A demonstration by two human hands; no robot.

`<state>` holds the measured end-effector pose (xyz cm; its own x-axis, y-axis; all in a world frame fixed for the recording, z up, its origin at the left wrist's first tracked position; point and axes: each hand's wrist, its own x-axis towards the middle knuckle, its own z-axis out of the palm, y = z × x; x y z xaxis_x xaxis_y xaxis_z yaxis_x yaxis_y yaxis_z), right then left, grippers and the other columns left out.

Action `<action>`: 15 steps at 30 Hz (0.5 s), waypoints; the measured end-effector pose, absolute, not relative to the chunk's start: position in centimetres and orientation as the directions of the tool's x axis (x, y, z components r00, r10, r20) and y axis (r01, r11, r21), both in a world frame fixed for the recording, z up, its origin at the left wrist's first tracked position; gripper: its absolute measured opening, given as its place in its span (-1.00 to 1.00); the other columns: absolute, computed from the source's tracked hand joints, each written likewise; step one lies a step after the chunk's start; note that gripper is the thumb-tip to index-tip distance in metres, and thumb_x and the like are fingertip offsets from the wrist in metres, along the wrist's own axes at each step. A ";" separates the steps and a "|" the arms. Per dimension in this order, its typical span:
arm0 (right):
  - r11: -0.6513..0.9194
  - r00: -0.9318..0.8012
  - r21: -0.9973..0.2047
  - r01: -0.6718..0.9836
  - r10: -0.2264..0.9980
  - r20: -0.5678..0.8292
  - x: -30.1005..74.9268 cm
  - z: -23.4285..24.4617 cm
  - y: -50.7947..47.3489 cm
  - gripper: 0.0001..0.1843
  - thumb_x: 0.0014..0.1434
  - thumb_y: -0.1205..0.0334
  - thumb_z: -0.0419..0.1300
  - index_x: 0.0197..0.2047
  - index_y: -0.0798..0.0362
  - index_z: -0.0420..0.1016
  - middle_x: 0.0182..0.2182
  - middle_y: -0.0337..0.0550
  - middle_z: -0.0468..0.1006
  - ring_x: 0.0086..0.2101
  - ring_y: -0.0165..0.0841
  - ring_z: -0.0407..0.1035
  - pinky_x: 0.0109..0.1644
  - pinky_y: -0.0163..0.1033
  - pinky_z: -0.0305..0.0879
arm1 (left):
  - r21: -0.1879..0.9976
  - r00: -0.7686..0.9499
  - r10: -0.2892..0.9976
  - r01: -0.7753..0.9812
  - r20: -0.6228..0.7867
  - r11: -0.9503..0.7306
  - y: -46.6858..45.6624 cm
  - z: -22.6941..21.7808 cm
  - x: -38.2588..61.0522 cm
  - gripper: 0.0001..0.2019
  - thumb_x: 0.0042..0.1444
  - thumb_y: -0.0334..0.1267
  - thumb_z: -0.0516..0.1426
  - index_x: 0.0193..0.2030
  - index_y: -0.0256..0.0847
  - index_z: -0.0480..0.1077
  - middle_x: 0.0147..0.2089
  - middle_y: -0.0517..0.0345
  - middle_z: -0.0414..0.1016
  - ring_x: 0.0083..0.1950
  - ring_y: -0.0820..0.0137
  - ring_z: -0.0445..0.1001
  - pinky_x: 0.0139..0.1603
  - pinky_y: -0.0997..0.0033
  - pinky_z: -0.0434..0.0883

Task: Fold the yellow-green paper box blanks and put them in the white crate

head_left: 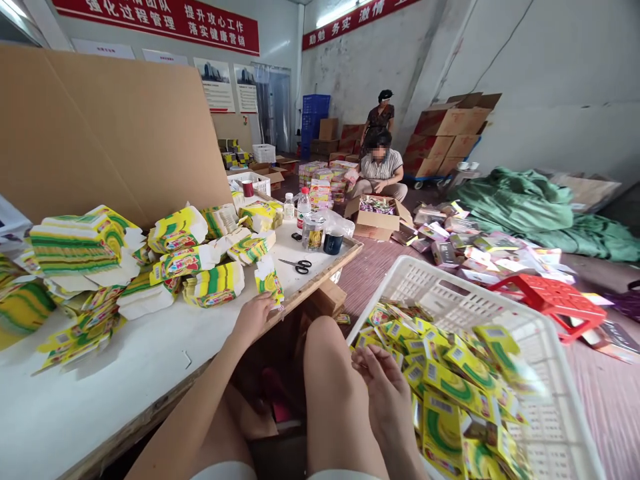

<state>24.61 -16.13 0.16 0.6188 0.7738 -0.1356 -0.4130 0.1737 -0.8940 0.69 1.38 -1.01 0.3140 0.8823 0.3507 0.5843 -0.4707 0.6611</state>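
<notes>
At the table's edge, my left hand (256,315) is closed on the lower end of a yellow-and-green flattened carton (268,275), which lies on the white tabletop. My right hand (384,383) is beside my knee, at the near left side of a white plastic basket (565,373). Its fingers are loosely bent and I see nothing in them. Many small yellow boxes (443,427) fill the basket in a loose heap. One yellow box (523,373) at the basket's right side is smeared by motion. Stacks of yellow-green flat cartons (213,283) cover the table's back left.
Black scissors (300,267), a dark mug (333,243), a tin can (313,235) and a red-capped bottle (303,210) stand or lie on the table. A red stool (555,300) is right of the basket. Beyond, two people work near an open carton (373,223).
</notes>
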 end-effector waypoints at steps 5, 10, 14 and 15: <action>0.109 0.523 -0.908 -0.404 0.842 -0.131 22.3 -0.1 -16.3 -0.62 -0.10 -0.05 0.49 -0.38 0.03 0.53 -0.55 -0.28 0.52 -0.52 -0.38 0.39 -0.40 -0.28 0.40 | 0.605 0.310 0.874 0.633 0.374 -0.483 2.0 -1.9 -0.4 -0.70 0.12 -0.22 0.24 0.00 -0.19 0.56 0.22 -0.09 0.53 0.31 0.02 0.40 0.35 -0.08 0.32; 0.060 0.447 -0.920 -0.386 0.885 -0.130 20.4 -0.1 -16.5 -0.66 -0.01 -0.07 0.43 -0.39 0.02 0.55 -0.53 -0.26 0.51 -0.52 -0.37 0.38 -0.38 -0.27 0.37 | 0.581 0.231 0.848 0.640 0.477 -0.502 1.1 -1.5 -1.3 -0.71 0.32 -0.28 0.02 -0.02 -0.14 0.57 0.09 0.00 0.63 0.19 0.13 0.54 0.29 -0.03 0.42; 0.015 0.378 -0.939 -0.343 0.917 -0.124 19.0 0.2 -16.7 -0.57 0.16 -0.19 0.26 -0.30 0.04 0.63 -0.43 -0.09 0.64 -0.46 -0.27 0.49 -0.39 -0.20 0.42 | 0.552 0.176 0.775 0.608 0.607 -0.571 -4.1 -1.0 -1.2 -0.66 0.37 -0.31 -0.02 0.14 -0.17 0.49 0.20 -0.02 0.55 0.30 0.15 0.44 0.38 -0.01 0.34; 0.029 0.370 -0.953 -0.300 0.925 -0.088 18.9 0.3 -16.7 -0.55 0.22 -0.19 0.20 -0.24 0.04 0.65 -0.38 -0.05 0.67 -0.44 -0.24 0.52 -0.38 -0.18 0.44 | 0.534 0.216 0.750 0.582 0.625 -0.613 -5.9 -1.0 -1.0 -0.69 0.35 -0.33 0.04 0.13 -0.14 0.50 0.19 0.01 0.56 0.28 0.17 0.46 0.37 0.06 0.37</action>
<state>18.87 -16.68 0.32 0.3696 0.9251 -0.0877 -0.3000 0.0295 -0.9535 -1.05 -5.95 -0.97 0.2161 0.7498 0.6254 0.5819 -0.6133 0.5341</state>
